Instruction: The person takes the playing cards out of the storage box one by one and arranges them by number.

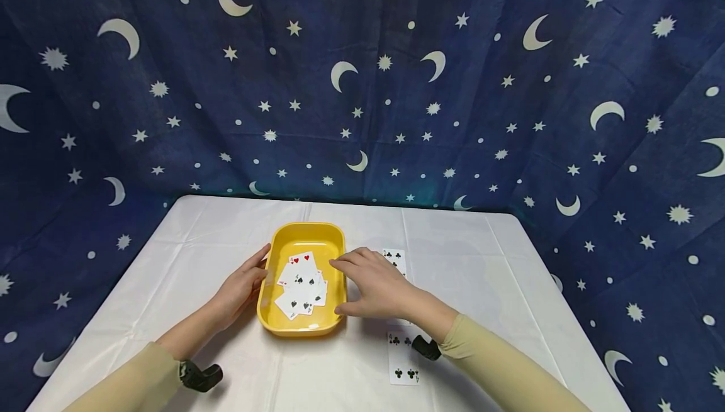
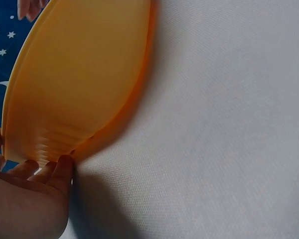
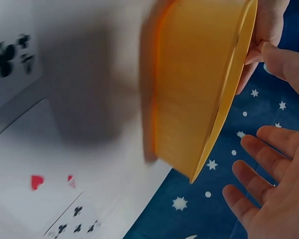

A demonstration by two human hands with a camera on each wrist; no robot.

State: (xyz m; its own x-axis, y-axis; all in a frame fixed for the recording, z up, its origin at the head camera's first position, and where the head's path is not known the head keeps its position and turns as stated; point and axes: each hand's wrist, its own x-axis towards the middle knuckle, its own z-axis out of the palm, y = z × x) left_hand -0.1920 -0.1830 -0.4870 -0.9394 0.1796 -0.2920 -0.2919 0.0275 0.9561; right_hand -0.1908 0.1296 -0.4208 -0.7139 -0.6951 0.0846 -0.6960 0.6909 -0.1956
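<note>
A yellow tray (image 1: 308,228) stands on the white-covered table with several overlapping playing cards (image 1: 306,280) in it, hearts and spades showing. At its left wall is my left hand (image 1: 240,286), its fingers (image 2: 62,172) touching the outside of the wall. Over the right rim reaches my right hand (image 1: 374,283), fingers apart and nothing held; in the right wrist view its spread fingers (image 3: 269,154) show beside the tray. Partly under my right hand and forearm, more cards lie on the cloth, among them a club card (image 1: 394,258) and a lower club card (image 1: 402,365).
The table's white cloth (image 1: 459,242) has fold creases. Behind and around it hangs a dark blue curtain (image 1: 396,104) with moons and stars. Dark wrist devices sit by the left cuff (image 1: 201,375) and the right cuff (image 1: 426,348).
</note>
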